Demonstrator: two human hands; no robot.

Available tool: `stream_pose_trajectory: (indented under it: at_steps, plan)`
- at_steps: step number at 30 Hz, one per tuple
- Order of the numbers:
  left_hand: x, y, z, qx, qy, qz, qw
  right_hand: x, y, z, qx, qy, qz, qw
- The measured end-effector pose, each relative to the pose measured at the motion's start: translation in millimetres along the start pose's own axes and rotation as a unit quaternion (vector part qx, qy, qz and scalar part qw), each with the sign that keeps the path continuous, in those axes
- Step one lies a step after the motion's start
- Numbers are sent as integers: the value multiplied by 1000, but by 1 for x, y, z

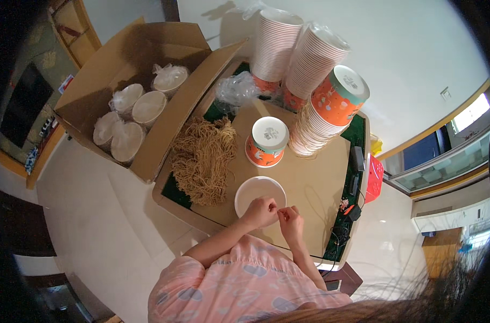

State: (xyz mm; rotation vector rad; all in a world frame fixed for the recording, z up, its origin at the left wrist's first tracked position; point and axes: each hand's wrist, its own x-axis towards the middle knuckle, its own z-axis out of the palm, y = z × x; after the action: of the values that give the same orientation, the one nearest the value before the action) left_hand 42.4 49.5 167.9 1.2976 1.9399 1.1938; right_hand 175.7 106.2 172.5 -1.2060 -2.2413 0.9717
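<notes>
A white paper tub (pixel 251 192) stands mouth up at the near edge of the table. My left hand (pixel 262 211) is over its near rim, and my right hand (pixel 291 222) is just right of it. Both hands are closed in a pinch with fingertips close together; whatever they hold is too small to make out. Beyond the tub, an orange and green paper tub (pixel 264 157) sits upside down. A loose heap of brown twine (pixel 203 161) lies at the left. Farther right leans a stack of upturned tubs (pixel 336 102), with twine strands around its lower part.
Two tall stacks of nested tubs (pixel 277 46) rise at the back, beside a crumpled plastic bag (pixel 237 89). An open cardboard box (pixel 142 59) with several bagged tub stacks is at the left. Cables and a black adapter (pixel 357 159) lie along the table's right edge, near a red stool (pixel 374 177).
</notes>
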Motion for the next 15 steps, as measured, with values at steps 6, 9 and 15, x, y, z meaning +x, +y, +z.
stream_pose_trajectory:
  at_steps: [6,9,15]
  plan:
    - [1,-9,-9,-96,-18,-57,994,-1,-2,-1,-22,16,-19,999]
    - [2,-6,-9,-126,-20,-60,990,1,-25,-7,14,14,2,1000]
    - [4,-11,-3,-155,-10,-58,986,6,-14,-1,78,8,-26,997]
